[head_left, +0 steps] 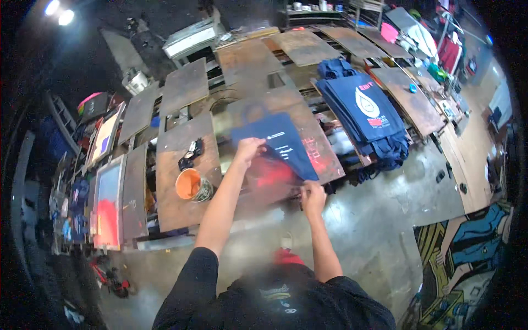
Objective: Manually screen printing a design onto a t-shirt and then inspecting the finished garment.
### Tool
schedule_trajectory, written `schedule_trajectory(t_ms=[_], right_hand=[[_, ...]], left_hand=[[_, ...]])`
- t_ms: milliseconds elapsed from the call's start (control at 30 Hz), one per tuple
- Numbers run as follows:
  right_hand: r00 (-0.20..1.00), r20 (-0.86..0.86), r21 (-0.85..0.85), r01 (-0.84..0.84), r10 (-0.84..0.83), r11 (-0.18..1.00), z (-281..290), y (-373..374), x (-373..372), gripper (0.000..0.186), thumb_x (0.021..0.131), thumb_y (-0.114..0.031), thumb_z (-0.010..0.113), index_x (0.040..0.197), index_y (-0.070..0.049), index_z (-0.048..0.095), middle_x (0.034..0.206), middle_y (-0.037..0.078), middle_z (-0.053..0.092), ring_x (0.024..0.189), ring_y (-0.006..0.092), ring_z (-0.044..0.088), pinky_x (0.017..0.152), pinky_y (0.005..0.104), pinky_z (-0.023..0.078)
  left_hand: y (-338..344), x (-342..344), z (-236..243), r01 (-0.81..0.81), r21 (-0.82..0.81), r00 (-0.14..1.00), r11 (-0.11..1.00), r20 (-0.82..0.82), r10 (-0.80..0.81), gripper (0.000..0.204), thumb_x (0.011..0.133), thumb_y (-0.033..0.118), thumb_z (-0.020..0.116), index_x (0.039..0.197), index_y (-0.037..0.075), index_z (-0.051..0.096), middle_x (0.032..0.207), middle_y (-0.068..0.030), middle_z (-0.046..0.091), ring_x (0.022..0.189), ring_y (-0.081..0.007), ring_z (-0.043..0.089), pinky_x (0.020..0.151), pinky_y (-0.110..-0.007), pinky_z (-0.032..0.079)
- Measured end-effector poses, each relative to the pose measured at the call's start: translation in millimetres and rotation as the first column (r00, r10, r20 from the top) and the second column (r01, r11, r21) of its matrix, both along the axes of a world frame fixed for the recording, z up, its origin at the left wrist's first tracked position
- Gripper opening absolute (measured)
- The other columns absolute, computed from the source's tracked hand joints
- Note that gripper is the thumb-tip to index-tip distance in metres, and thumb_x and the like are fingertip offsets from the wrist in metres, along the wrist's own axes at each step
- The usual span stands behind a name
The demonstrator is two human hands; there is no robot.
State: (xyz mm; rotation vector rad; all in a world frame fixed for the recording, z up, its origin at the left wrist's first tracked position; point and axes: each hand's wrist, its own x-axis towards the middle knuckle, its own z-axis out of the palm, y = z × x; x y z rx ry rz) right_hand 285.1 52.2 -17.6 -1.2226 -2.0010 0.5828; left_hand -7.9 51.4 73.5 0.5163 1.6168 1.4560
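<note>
Navy shirt (281, 144) pinched at upper edge by left hand (248, 149), lower corner gripped by right hand (312, 199), over wooden platen (322, 144).

Both arms come up from the lower edge, bare forearms, black short sleeves at the shoulders. Left arm stretched long and nearly straight, angled up and slightly right; left hand (249, 149) well onto the worktop, near its middle, fingers curled down, knuckles up, gripping. Right arm bent at the elbow, forearm rising close to vertical, shorter reach. Right hand (312, 198) at the near edge of the worktop, fingers closed in a pinch, back of hand toward the camera. Hands well apart, left farther from the body and higher in view than right. Fingertips partly blurred.
</note>
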Motion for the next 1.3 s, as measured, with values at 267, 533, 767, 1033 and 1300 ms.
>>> schedule_trajectory(t_ms=[267, 533, 767, 1033, 1300], right_hand=[[0.979, -0.176, 0.265, 0.145, -0.100, 0.953, 68, -12, -20, 0.053, 0.076, -0.005, 0.076, 0.126, -0.005, 0.061, 0.140, 0.022, 0.048, 0.124, 0.0389, 0.050, 0.103, 0.0444, 0.042], [0.867, -0.479, 0.466, 0.115, 0.140, 0.877, 180, -84, 6, 0.027, 0.074, 0.007, 0.070, 0.098, -0.004, 0.072, 0.100, 0.009, 0.070, 0.100, 0.0277, 0.061, 0.093, 0.0370, 0.046], [0.806, -0.506, 0.434, -0.071, 0.308, 0.898, 258, -193, 37, 0.026, 0.079, 0.006, 0.073, 0.103, -0.001, 0.068, 0.096, 0.007, 0.067, 0.094, 0.0201, 0.062, 0.088, 0.0297, 0.048], [0.613, -0.630, 0.130, -0.521, 0.476, 0.844, 259, -294, -11, 0.026, 0.086, -0.001, 0.076, 0.109, 0.000, 0.065, 0.097, 0.002, 0.067, 0.088, 0.0085, 0.061, 0.083, 0.0235, 0.048], [0.261, -0.747, -0.140, -0.961, 0.612, 0.239, 237, -412, -107, 0.027, 0.086, -0.004, 0.076, 0.110, 0.001, 0.064, 0.097, 0.007, 0.072, 0.083, 0.0105, 0.068, 0.078, 0.0241, 0.055]], left_hand=[[-117, 30, 106, 0.070, 0.345, 0.997, 0.936, 0.003, -0.075, 0.014, 0.095, 0.020, 0.067, 0.095, 0.006, 0.068, 0.086, -0.0031, 0.069, 0.076, -0.0125, 0.065, 0.074, -0.028, 0.053], [-258, 49, 163, -0.077, 0.487, 0.922, 0.870, -0.297, 0.248, 0.010, 0.097, 0.012, 0.063, 0.101, 0.004, 0.066, 0.094, -0.0034, 0.067, 0.088, -0.0102, 0.063, 0.084, -0.027, 0.051], [-390, 91, 184, -0.156, 0.759, 0.769, 0.632, -0.308, 0.560, 0.010, 0.097, 0.006, 0.057, 0.098, -0.001, 0.065, 0.120, -0.0101, 0.066, 0.110, -0.0120, 0.058, 0.096, -0.026, 0.045], [-567, 116, 161, -0.474, 0.601, 0.646, 0.644, -0.259, 0.718, 0.021, 0.102, 0.017, 0.059, 0.109, -0.002, 0.065, 0.098, 0.0023, 0.062, 0.092, -0.0048, 0.053, 0.084, -0.020, 0.041], [-744, 132, 118, -0.673, 0.548, 0.186, 0.497, -0.525, 0.831, 0.034, 0.092, 0.011, 0.071, 0.121, -0.005, 0.064, 0.106, -0.0057, 0.068, 0.092, -0.0103, 0.062, 0.084, -0.024, 0.051]])
